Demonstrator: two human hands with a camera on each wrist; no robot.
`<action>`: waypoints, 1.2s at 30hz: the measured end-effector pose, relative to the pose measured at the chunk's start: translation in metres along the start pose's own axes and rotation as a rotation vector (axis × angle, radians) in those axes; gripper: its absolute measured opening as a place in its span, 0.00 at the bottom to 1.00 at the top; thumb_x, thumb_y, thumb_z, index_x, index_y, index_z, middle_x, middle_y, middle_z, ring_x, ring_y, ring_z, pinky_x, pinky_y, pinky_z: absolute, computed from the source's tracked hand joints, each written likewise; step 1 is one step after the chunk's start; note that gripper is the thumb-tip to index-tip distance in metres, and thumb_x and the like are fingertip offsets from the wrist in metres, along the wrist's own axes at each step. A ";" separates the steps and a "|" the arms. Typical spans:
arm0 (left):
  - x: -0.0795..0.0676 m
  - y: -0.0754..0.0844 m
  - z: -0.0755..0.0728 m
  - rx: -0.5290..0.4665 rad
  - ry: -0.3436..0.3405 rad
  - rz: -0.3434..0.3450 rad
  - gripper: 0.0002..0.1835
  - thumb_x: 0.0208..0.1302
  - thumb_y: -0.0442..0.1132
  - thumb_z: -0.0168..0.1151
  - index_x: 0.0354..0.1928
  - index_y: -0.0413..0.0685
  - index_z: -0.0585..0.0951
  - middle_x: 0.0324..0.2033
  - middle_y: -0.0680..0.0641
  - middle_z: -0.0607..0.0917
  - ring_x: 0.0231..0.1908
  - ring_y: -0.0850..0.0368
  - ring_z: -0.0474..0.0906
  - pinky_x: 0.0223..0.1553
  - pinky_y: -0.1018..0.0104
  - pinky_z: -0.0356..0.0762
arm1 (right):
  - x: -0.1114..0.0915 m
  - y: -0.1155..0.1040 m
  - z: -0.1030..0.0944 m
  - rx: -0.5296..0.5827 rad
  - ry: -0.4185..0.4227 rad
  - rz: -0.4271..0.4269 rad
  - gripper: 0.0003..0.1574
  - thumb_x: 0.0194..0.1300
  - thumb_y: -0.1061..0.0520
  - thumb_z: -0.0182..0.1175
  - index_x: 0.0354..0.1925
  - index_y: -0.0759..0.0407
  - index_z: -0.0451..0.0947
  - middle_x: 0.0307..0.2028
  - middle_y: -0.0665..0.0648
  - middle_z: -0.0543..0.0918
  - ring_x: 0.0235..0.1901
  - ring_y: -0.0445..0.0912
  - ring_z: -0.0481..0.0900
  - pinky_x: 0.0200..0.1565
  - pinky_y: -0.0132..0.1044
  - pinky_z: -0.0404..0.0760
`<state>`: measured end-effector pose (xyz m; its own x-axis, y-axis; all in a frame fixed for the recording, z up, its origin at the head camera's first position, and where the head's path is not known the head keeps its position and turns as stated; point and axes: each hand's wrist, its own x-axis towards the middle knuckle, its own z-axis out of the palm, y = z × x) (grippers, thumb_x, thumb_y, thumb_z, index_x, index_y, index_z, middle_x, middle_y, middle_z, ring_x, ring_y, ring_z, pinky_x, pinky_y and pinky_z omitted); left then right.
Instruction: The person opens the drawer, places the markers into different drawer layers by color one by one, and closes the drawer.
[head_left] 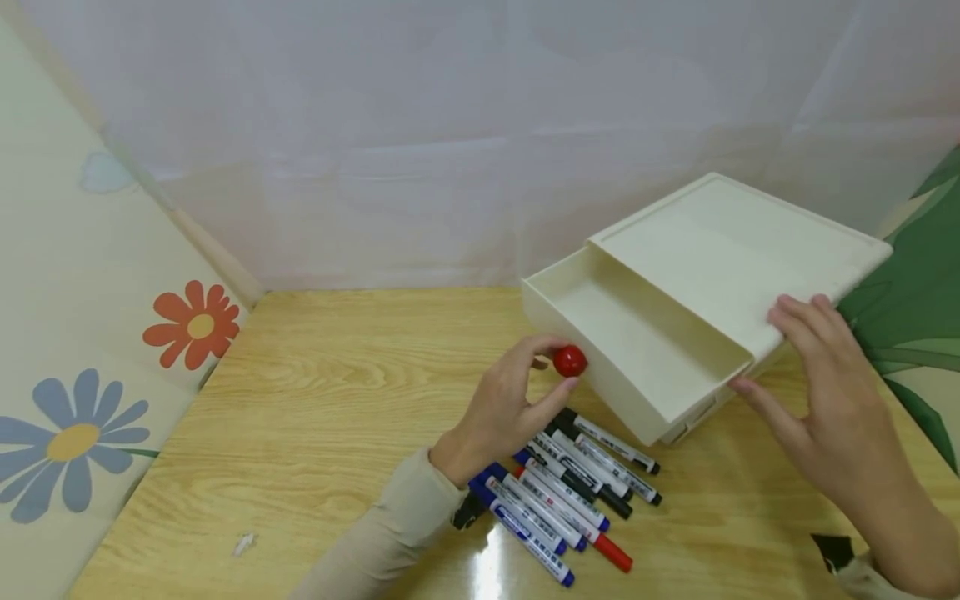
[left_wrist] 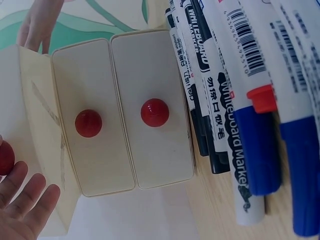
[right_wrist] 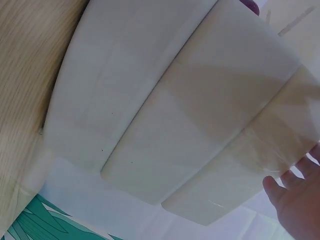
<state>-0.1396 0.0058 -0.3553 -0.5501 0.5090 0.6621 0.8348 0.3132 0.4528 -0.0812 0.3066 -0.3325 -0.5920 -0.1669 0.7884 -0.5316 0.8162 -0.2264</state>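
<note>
A cream tabletop drawer cabinet (head_left: 757,242) stands at the right with its top drawer (head_left: 592,350) pulled out; the part of the drawer's inside that shows is bare. My left hand (head_left: 498,412) pinches the round red knob (head_left: 570,361) on that drawer's front between thumb and fingers. Along the cabinet's near top edge rest the fingers of my right hand (head_left: 840,408), its thumb by the front corner. The left wrist view shows two lower drawers, one with a red knob (left_wrist: 88,123), the other with a second red knob (left_wrist: 155,112), both pushed in.
Several whiteboard markers (head_left: 570,475) with black, blue and red caps lie in a row on the wooden table (head_left: 337,400), below the drawer and beside my left wrist. A pale curtain (head_left: 375,150) hangs behind. A flower-painted panel (head_left: 75,292) borders the left side.
</note>
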 end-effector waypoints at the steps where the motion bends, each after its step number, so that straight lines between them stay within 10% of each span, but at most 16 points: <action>1: 0.000 0.000 0.000 -0.001 -0.002 -0.002 0.21 0.66 0.34 0.63 0.58 0.35 0.71 0.50 0.41 0.82 0.48 0.54 0.82 0.52 0.77 0.78 | 0.000 0.000 0.000 0.000 0.001 -0.002 0.56 0.68 0.26 0.47 0.61 0.79 0.68 0.60 0.79 0.71 0.73 0.63 0.59 0.78 0.45 0.51; 36: -0.005 -0.001 -0.005 -0.016 -0.003 -0.004 0.22 0.64 0.34 0.64 0.58 0.35 0.71 0.50 0.41 0.83 0.48 0.52 0.81 0.50 0.74 0.81 | 0.001 0.001 0.000 0.001 0.022 -0.040 0.56 0.69 0.28 0.47 0.61 0.81 0.67 0.60 0.79 0.71 0.72 0.64 0.60 0.78 0.45 0.53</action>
<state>-0.1382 -0.0014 -0.3561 -0.5530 0.5106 0.6584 0.8323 0.3019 0.4649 -0.0823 0.3068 -0.3317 -0.5573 -0.1870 0.8090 -0.5547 0.8088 -0.1952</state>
